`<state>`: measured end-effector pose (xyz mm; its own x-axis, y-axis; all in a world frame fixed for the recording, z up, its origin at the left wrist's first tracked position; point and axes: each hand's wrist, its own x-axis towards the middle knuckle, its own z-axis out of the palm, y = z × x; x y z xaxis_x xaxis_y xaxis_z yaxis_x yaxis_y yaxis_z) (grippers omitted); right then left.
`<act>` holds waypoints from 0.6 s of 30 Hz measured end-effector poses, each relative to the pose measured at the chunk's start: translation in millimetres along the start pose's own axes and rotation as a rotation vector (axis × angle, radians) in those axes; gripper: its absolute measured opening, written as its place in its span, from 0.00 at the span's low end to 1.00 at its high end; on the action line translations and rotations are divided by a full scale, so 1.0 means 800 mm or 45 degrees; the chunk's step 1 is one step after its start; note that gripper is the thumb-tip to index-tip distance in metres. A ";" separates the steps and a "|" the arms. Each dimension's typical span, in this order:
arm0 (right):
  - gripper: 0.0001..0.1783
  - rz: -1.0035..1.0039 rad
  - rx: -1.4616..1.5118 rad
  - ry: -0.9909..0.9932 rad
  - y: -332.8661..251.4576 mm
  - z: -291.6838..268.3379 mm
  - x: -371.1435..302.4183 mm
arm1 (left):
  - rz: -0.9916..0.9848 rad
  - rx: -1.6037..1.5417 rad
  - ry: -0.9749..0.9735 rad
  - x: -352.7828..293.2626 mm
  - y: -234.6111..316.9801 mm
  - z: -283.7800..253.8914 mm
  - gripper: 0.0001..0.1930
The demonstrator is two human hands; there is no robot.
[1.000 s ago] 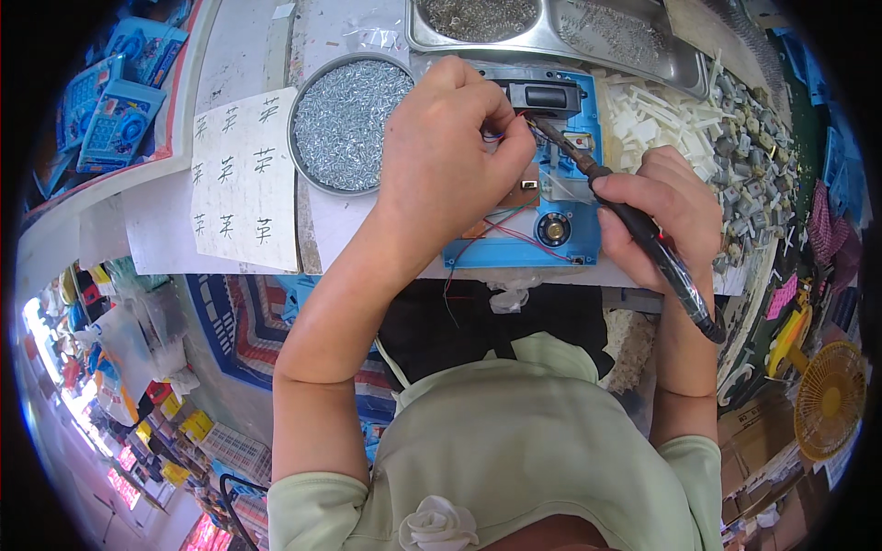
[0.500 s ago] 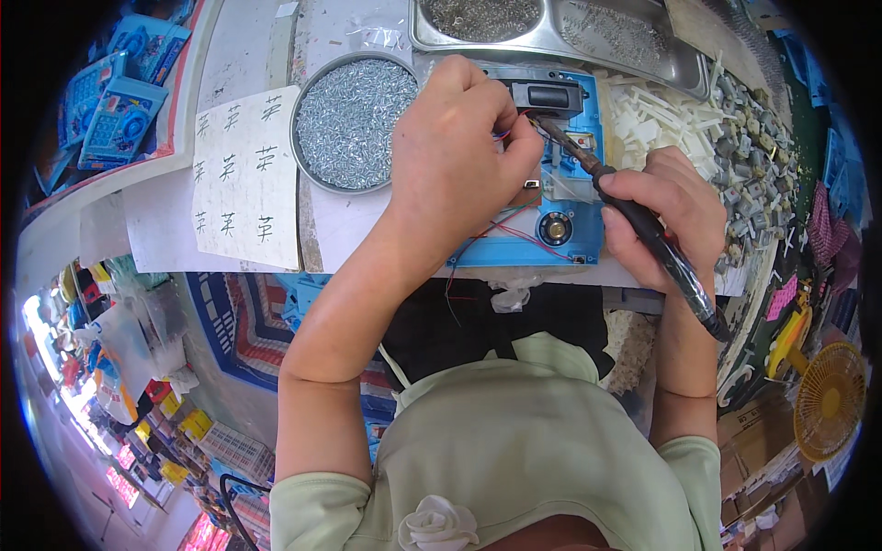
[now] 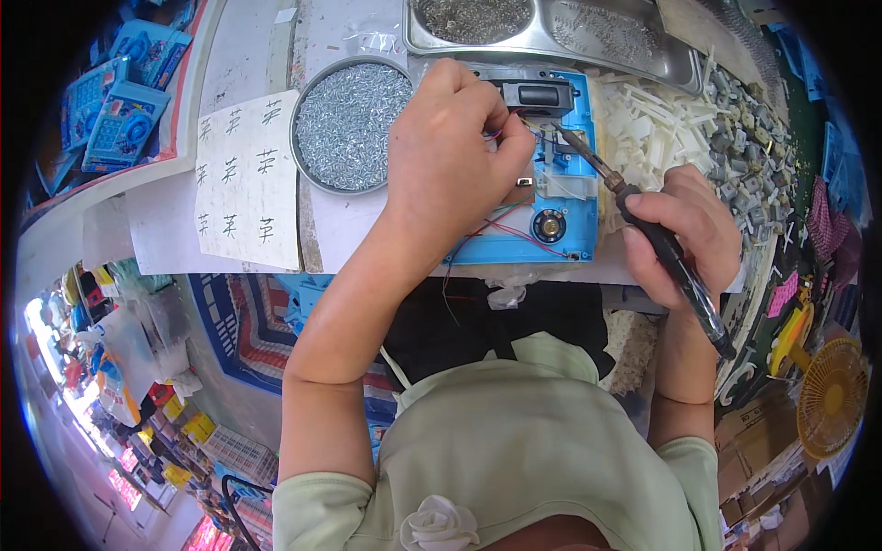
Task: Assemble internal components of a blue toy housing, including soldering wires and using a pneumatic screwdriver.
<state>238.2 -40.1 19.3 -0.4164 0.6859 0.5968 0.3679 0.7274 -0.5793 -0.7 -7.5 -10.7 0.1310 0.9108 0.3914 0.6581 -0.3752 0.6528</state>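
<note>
A blue plastic casing lies open on the bench, with a black part at its far side and a small round speaker at its near side. Over its left part, my left hand is pinched closed at thin wires; my fingers hide most of what they grip. My right hand holds a soldering iron by its black handle. The iron's tip points at the casing, a little right of my left fingertips. Red and green wires trail across the casing.
Left of the casing stands a round tin of small metal pieces beside a paper sheet. A metal tray lies beyond. White plastic pieces and small motors are heaped on the right. Blue casings fill the far left.
The soldering iron has drawn back to the right and toward me, its tip moving away from my left fingertips. My left hand keeps its pinch, nearly in place.
</note>
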 end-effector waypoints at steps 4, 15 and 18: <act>0.17 0.013 -0.005 0.015 0.000 -0.005 -0.005 | -0.029 -0.015 -0.028 -0.001 0.000 0.000 0.05; 0.17 0.037 0.021 0.082 0.001 -0.025 -0.023 | -0.058 0.029 -0.128 -0.012 0.039 -0.039 0.07; 0.17 0.103 0.021 0.150 0.002 -0.032 -0.033 | 0.163 -0.076 -0.316 -0.016 0.046 -0.031 0.08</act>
<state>271.0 -56.8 16.7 -0.2854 0.7407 0.6082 0.3825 0.6699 -0.6364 3.5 -37.0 24.7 0.3921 0.8671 0.3072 0.5808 -0.4923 0.6483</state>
